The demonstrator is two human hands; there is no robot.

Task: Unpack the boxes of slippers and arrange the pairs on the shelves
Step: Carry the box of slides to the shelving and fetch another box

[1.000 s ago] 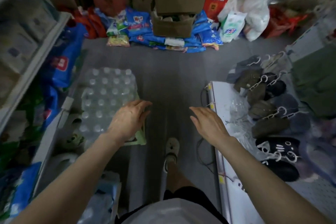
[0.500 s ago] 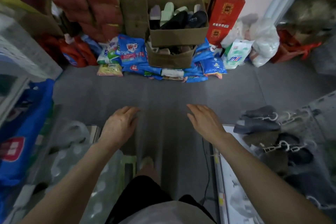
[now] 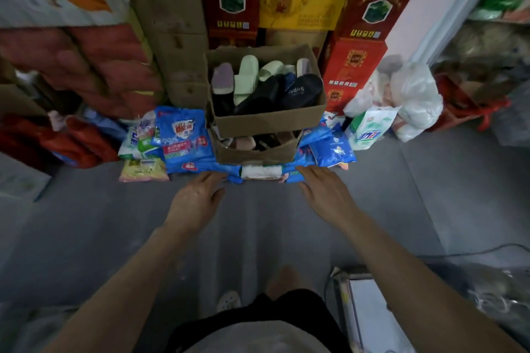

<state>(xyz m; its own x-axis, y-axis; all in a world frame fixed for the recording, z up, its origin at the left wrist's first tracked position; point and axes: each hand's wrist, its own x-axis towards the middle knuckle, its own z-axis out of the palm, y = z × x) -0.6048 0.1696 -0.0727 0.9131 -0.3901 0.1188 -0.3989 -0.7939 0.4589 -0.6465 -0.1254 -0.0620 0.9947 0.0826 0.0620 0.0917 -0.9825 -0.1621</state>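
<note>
Two open cardboard boxes are stacked straight ahead at twelve o'clock, the upper box [image 3: 269,120] sitting on the rim of the lower box [image 3: 252,155], both resting on a bed of flat blue packets [image 3: 183,140] against a wall of red cartons [image 3: 352,71]. The slippers [image 3: 266,86] are loose in the upper box, black, pale green and mauve ones jumbled sole against sole, which suggests they were tipped in for transport rather than sorted into pairs. A few more show through the gap in the lower box, too dim to count. The left hand [image 3: 198,198] reaches out at eleven o'clock and the right hand [image 3: 324,195] at one o'clock, both palm down over the grey floor [image 3: 114,238], fingers [image 3: 212,178] extended and relaxed, grasping nothing. They are spread to roughly the width of the boxes, which reads as a two-handed approach to take a box by its sides. Neither touches cardboard yet, and the fingertips only overlap the front packets in the view. The next move probably calls for gripping the upper box low on its walls, since it sits slightly skewed on the one beneath and could slide. White plastic bags [image 3: 413,100] lean at two o'clock, and the corner of a white shelf [image 3: 370,309] shows at five o'clock, the likely place for the pairs.
</note>
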